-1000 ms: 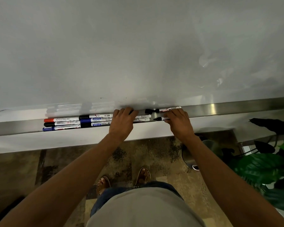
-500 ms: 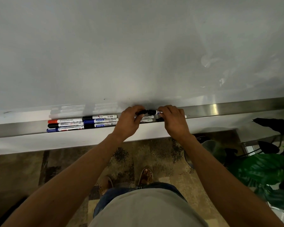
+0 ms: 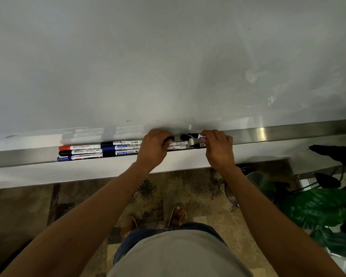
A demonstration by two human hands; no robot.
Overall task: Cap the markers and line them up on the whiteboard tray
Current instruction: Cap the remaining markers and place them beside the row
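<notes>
1. Whiteboard (image 3: pixel 168 56) fills the background, with its metal tray (image 3: pixel 288 132) running along the bottom edge.
2. Left hand (image 3: pixel 154 146), above the tray, pinches a black cap (image 3: pixel 170 139).
3. Right hand (image 3: pixel 218 146) pinches an uncapped black marker (image 3: pixel 196 135), tip toward the cap (apart from it).
4. Left of both hands, six capped markers (image 3: pixel 100 150) lie in the tray in rows.
5. Another uncapped marker (image 3: pixel 197 145) lies in the tray under the right hand.
</notes>
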